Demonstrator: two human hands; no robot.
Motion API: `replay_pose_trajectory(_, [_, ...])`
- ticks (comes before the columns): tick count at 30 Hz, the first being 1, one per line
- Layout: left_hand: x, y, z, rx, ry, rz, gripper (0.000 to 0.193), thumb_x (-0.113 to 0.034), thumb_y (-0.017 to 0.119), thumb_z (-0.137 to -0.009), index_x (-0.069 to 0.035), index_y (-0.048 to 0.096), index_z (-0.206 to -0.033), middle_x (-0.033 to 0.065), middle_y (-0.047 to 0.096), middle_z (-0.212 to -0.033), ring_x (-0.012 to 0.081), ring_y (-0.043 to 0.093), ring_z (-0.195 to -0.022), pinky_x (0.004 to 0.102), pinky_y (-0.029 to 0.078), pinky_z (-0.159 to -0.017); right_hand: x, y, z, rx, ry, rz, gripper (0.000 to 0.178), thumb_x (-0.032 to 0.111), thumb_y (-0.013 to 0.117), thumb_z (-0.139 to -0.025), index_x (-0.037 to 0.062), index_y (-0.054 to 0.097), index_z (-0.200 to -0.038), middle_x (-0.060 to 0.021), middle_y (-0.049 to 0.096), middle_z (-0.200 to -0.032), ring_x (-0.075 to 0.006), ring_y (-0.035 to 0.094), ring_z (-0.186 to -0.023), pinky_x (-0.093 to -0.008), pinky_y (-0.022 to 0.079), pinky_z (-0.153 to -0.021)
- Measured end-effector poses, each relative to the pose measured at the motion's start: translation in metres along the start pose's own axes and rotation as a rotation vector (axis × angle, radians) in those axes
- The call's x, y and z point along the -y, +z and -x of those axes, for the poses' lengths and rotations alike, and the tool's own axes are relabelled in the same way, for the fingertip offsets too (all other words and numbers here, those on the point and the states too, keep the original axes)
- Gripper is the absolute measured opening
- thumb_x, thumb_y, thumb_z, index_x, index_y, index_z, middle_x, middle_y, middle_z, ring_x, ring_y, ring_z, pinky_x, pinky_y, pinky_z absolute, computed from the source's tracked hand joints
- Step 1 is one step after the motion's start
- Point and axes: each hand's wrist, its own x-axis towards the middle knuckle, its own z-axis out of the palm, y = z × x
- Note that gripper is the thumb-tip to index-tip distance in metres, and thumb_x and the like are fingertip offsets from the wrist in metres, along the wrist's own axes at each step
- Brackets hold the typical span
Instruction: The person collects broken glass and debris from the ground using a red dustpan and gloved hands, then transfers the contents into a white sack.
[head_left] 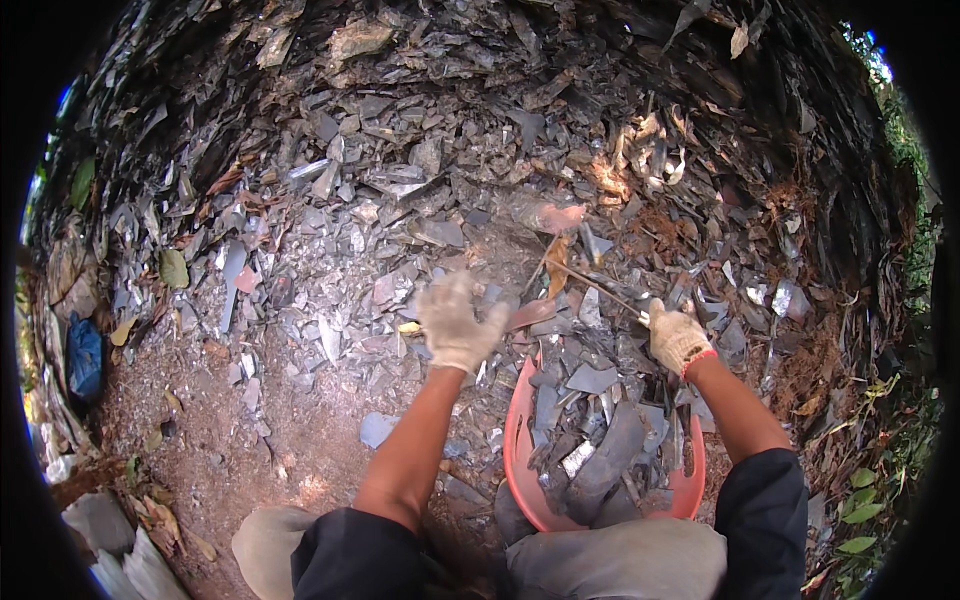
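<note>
Curved red pan [518, 440] holds grey shards [606, 452], asst. szs.

Left forearm [408, 445], bare below a dark sleeve [358, 552], extends forward; the gloved left hand [459, 315], blurred, is splayed with its thumb [495, 320] toward the right. Right forearm [740, 408] angles inward from the elbow; the gloved right hand [678, 336] is curled, its back facing up.

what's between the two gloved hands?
Head view: a reddish flat piece near the left hand, then grey shards toward the right hand. Not bare.
</note>
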Motion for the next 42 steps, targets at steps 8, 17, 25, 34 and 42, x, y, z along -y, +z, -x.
replay_pose_trajectory(8, [0.098, -0.034, -0.003, 0.473, -0.638, -0.220, 0.140, -0.085, 0.076, -0.057, -0.016, 0.020, -0.165, 0.0233, 0.023, -0.168, 0.0431, 0.019, -0.155, 0.0719, 0.008, -0.120, -0.068, 0.009, 0.107, 0.015, 0.280, -0.174, 0.029, 0.017, 0.054, -0.097, -0.0053, 0.046, -0.113, -0.0336, 0.069, -0.089, -0.0526, 0.068, -0.090, -0.0571, 0.055, -0.082])
replay_pose_trajectory(17, [-0.051, 0.035, -0.013, 0.379, -0.086, 0.095, 0.139, -0.084, 0.078, -0.054, -0.003, 0.034, -0.157, 0.0251, 0.035, -0.161, 0.0383, 0.030, -0.152, 0.0524, 0.018, -0.126, -0.003, -0.052, -0.004, -0.095, 0.538, -0.499, 0.042, 0.020, 0.055, -0.096, -0.0077, 0.045, -0.127, -0.0358, 0.067, -0.115, -0.0477, 0.066, -0.112, -0.0521, 0.054, -0.094])
replay_pose_trajectory(25, [-0.116, 0.064, -0.064, 0.449, -0.061, 0.342, 0.124, -0.070, 0.080, -0.069, 0.003, 0.031, -0.157, 0.0301, 0.035, -0.159, 0.0413, 0.031, -0.151, 0.0497, 0.030, -0.122, 0.059, -0.019, 0.016, 0.077, 0.457, -0.573, 0.042, 0.006, 0.048, -0.092, -0.0091, 0.043, -0.131, -0.0415, 0.063, -0.118, -0.0505, 0.062, -0.118, -0.0540, 0.049, -0.103])
replay_pose_trajectory(34, [-0.087, 0.086, -0.118, 0.515, 0.011, -0.120, 0.124, -0.088, 0.064, -0.066, -0.005, 0.042, -0.155, 0.0274, 0.039, -0.159, 0.0432, 0.031, -0.151, 0.0518, 0.019, -0.125, 0.068, -0.013, 0.027, 0.055, 0.475, -0.621, 0.037, 0.006, 0.050, -0.091, -0.0109, 0.045, -0.123, -0.0404, 0.065, -0.111, -0.0526, 0.065, -0.110, -0.0550, 0.052, -0.095])
replay_pose_trajectory(42, [-0.090, 0.061, -0.063, 0.691, 0.186, 0.069, 0.113, -0.084, 0.070, -0.065, -0.004, 0.056, -0.144, 0.0294, 0.049, -0.149, 0.0455, 0.051, -0.134, 0.0516, 0.040, -0.113, 0.049, 0.002, 0.116, 0.123, 0.612, -0.645, 0.040, 0.013, 0.055, -0.092, -0.0108, 0.040, -0.120, -0.0409, 0.065, -0.104, -0.0551, 0.065, -0.103, -0.0567, 0.052, -0.092])
